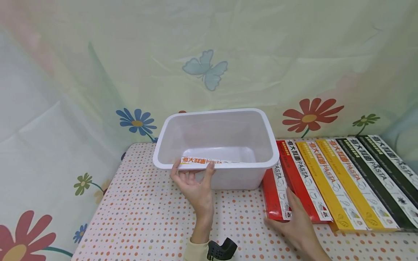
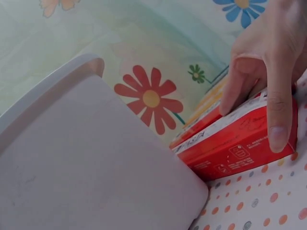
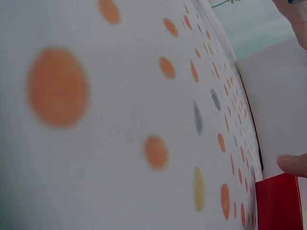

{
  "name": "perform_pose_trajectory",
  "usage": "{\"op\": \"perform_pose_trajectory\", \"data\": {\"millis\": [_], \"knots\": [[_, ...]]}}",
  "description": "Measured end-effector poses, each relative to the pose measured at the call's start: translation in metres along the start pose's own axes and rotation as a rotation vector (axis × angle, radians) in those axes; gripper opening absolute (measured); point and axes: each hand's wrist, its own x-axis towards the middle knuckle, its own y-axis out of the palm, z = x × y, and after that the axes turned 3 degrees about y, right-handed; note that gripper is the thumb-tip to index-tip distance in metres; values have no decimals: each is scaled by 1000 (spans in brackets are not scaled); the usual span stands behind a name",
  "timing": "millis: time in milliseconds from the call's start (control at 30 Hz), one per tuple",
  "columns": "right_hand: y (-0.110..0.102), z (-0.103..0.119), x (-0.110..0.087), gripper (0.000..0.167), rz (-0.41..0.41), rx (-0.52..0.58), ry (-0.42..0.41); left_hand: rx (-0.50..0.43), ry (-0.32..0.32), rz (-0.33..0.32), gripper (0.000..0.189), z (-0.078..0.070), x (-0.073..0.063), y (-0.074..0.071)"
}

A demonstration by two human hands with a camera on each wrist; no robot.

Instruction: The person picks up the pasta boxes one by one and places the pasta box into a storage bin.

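My left hand (image 1: 194,188) is at the front rim of a white plastic bin (image 1: 238,179), its thumb and index fingertip over the edge and the other fingers curled below it. Along the inside of that front wall lies a pasta box (image 1: 197,160), with only its white strip with orange lettering showing. To the right of the bin, my right hand (image 1: 300,224) grips the near end of a red pasta box (image 1: 271,199). In the left wrist view, the thumb presses this red box's (image 2: 230,148) side, fingers across its top.
Right of the gripped box lie another red pasta box (image 1: 300,177), two yellow boxes (image 1: 318,181) and two black boxes (image 1: 365,181) side by side. A dotted cloth (image 1: 143,214) covers the table. A flowered backdrop (image 1: 261,72) hangs behind the bin.
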Motion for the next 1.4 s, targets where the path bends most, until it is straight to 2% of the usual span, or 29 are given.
{"op": "perform_pose_trajectory", "data": {"millis": [467,933,1133,1400], "knots": [[4,8,5,132,-21,-29,8,-11,0,13,91,-1,-2,2],[7,11,13,144,-18,-25,-12,-17,4,31,91,-1,-1,0],[8,9,14,134,-28,-19,-27,-15,0,24,91,-1,0,-1],[7,15,16,129,-51,0,36,-17,-5,12,91,0,0,-1]]}}
